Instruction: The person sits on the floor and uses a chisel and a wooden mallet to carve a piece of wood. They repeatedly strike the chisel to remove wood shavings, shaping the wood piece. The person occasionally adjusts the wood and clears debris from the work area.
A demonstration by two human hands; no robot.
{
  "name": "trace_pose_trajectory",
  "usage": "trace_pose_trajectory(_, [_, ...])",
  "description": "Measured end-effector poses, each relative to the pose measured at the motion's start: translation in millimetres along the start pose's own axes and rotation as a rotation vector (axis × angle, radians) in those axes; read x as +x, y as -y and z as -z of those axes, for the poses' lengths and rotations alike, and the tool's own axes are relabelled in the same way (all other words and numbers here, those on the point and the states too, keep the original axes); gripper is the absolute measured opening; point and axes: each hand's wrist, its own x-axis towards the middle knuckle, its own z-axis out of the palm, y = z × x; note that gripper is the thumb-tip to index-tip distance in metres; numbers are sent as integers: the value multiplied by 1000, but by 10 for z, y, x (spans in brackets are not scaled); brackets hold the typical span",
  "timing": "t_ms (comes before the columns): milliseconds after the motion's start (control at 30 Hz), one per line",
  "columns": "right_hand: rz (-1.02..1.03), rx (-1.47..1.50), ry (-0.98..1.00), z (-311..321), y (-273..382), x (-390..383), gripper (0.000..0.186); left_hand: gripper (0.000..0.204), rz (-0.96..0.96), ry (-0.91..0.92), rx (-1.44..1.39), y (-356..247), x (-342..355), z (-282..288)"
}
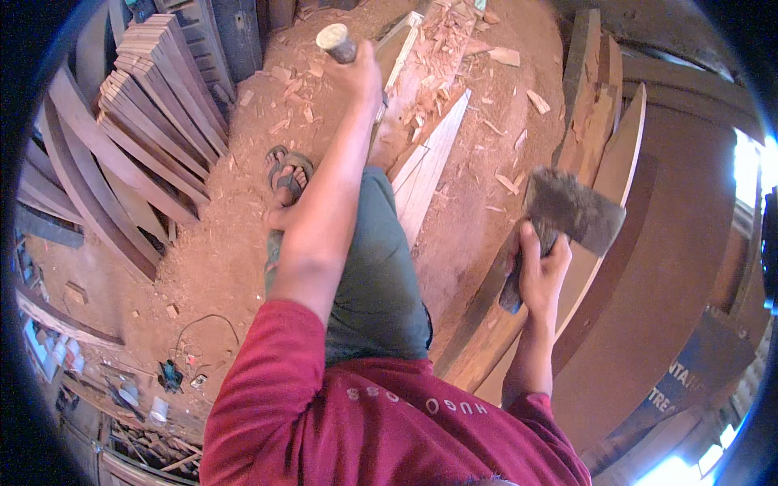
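Keeping the chisel (pixel 335 38) steady in a firmly wrapped left hand (pixel 362 77), near the timber (pixel 421 182) on the chip-strewn floor (pixel 235 243), and landing the mallet (pixel 577 209), gripped in the right hand (pixel 545 271), squarely should help clean cutting.

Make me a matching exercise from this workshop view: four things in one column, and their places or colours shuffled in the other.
Things:
1. Mallet
2. Round-topped tool handle
3. Trousers
4. Stack of planks

Places or colours:
A. Dark green
B. Held in the right hand
C. At the upper left of the view
D. Held in the left hand

Right pairs: 1-B, 2-D, 3-A, 4-C
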Motion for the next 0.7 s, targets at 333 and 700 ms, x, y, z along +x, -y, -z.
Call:
trace_pose_trajectory(333, [60,161,-26,-122,320,-33,20,34,-634,866,345,803,-1001,-61])
trace_pose_trajectory(700, [-7,-141,110,-325,257,70,23,29,-620,911,257,730,-924,21])
